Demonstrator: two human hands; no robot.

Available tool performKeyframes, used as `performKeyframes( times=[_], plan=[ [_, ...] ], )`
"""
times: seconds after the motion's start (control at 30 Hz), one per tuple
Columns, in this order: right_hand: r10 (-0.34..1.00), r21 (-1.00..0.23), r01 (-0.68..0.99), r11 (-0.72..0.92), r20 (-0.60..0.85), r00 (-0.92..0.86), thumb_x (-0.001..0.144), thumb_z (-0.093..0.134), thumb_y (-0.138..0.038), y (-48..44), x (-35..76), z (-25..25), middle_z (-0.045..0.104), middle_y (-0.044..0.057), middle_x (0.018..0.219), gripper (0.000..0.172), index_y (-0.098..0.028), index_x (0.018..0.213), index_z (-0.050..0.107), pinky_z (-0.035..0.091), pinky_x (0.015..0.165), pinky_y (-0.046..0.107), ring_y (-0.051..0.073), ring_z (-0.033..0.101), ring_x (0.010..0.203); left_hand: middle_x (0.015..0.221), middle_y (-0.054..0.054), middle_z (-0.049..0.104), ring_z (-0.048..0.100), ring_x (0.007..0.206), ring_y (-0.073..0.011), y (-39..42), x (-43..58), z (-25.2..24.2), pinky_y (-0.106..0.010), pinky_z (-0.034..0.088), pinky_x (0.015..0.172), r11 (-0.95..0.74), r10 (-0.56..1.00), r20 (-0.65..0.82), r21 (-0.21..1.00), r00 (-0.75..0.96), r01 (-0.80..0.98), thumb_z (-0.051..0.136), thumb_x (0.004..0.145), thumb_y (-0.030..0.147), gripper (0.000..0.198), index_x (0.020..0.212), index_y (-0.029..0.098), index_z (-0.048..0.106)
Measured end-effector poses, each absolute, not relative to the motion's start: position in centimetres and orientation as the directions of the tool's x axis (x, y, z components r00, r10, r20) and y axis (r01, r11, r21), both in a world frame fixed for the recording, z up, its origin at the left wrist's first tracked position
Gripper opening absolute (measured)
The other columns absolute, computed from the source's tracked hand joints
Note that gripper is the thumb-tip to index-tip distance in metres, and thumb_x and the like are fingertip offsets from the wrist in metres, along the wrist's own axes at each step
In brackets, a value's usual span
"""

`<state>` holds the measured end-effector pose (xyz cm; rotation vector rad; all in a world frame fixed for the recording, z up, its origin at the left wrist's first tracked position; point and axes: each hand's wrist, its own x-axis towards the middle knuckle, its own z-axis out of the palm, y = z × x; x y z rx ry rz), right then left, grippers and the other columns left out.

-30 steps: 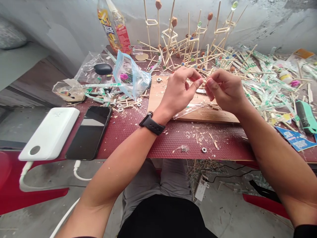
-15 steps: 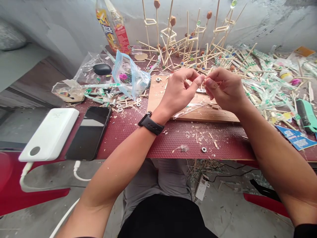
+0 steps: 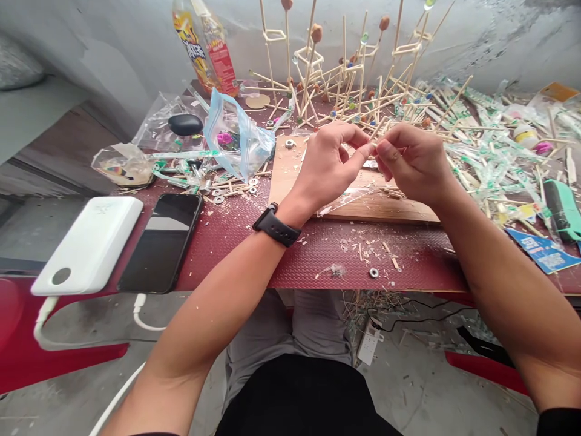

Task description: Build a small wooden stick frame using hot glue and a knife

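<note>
My left hand (image 3: pixel 329 163), with a black watch on the wrist, is pinched shut, thumb and forefinger meeting my right hand's fingertips. My right hand (image 3: pixel 415 160) is also pinched shut. Between the two sets of fingertips sits a thin wooden stick (image 3: pixel 376 132) that slants up and away. Both hands hover over a wooden board (image 3: pixel 290 181) on the dark red table (image 3: pixel 318 248). A clear plastic wrapper (image 3: pixel 347 200) lies on the board just below the hands.
A stick-and-bead structure (image 3: pixel 340 72) stands at the back. A zip bag (image 3: pixel 238 136), bottle (image 3: pixel 204 45), black phone (image 3: pixel 161 242) and white power bank (image 3: pixel 88 242) lie left. Wrappers and sticks (image 3: pixel 494 157) litter the right, with a green tool (image 3: pixel 563 209). A small nut (image 3: pixel 373 272) sits near the edge.
The hands stay pinched together over the board, with only slight finger shifts. The view has drifted a little.
</note>
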<state>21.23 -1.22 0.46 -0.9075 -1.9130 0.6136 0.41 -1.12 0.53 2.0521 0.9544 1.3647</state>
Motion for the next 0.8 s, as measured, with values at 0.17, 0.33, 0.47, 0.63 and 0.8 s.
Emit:
performKeyframes(
  times=[0.17, 0.33, 0.47, 0.63, 0.8],
  plan=[
    [0.799, -0.721, 0.347, 0.6, 0.515, -0.312, 0.093, 0.072, -0.091, -1.4, 21.07, 0.55, 0.057, 0.001, 0.071, 0.06, -0.032, 0.085, 0.065, 0.056, 0.068, 0.047, 0.024, 0.06, 0.071, 0.099, -0.007, 0.085, 0.074, 0.093, -0.0189, -0.98, 0.34, 0.4, -0.031, 0.062, 0.078, -0.624, 0.781, 0.571, 0.726, 0.254, 0.287, 0.079, 0.103, 0.023, 0.014, 0.09, 0.021, 0.076],
    [0.797, -0.721, 0.343, 0.601, 0.515, -0.314, 0.093, 0.076, -0.087, -1.45, 21.01, 0.64, 0.057, 0.001, 0.072, 0.058, -0.03, 0.083, 0.065, 0.058, 0.068, 0.046, 0.023, 0.061, 0.071, 0.098, -0.007, 0.084, 0.074, 0.095, -0.0207, -0.71, 0.3, 0.1, -0.032, 0.063, 0.08, -0.624, 0.781, 0.57, 0.728, 0.257, 0.284, 0.08, 0.103, 0.031, 0.017, 0.09, 0.022, 0.075],
    [0.789, -0.703, 0.364, 0.612, 0.512, -0.339, 0.098, 0.073, -0.084, -1.49, 21.0, 0.69, 0.057, 0.002, 0.072, 0.057, -0.03, 0.081, 0.064, 0.058, 0.069, 0.046, 0.022, 0.061, 0.071, 0.099, -0.007, 0.083, 0.075, 0.097, -0.0222, -0.64, 0.23, 0.12, -0.034, 0.064, 0.081, -0.614, 0.789, 0.562, 0.736, 0.25, 0.286, 0.083, 0.102, 0.033, 0.015, 0.093, 0.023, 0.075],
    [0.789, -0.683, 0.399, 0.612, 0.493, -0.366, 0.099, 0.071, -0.084, -1.55, 21.01, 0.65, 0.059, 0.001, 0.069, 0.057, -0.03, 0.08, 0.063, 0.055, 0.069, 0.047, 0.022, 0.058, 0.069, 0.114, -0.008, 0.084, 0.078, 0.103, -0.0244, -0.9, 0.14, 0.54, -0.036, 0.065, 0.082, -0.615, 0.787, 0.567, 0.747, 0.243, 0.253, 0.082, 0.1, 0.024, 0.007, 0.103, 0.025, 0.076],
    [0.794, -0.685, 0.405, 0.606, 0.484, -0.368, 0.099, 0.067, -0.088, -1.69, 21.01, 0.83, 0.06, 0.002, 0.068, 0.06, -0.031, 0.079, 0.063, 0.054, 0.07, 0.048, 0.022, 0.057, 0.069, 0.111, -0.007, 0.084, 0.078, 0.1, -0.023, -0.9, 0.07, 0.56, -0.037, 0.065, 0.084, -0.631, 0.775, 0.579, 0.726, 0.253, 0.272, 0.083, 0.102, 0.028, 0.009, 0.105, 0.025, 0.075]
  ],
)
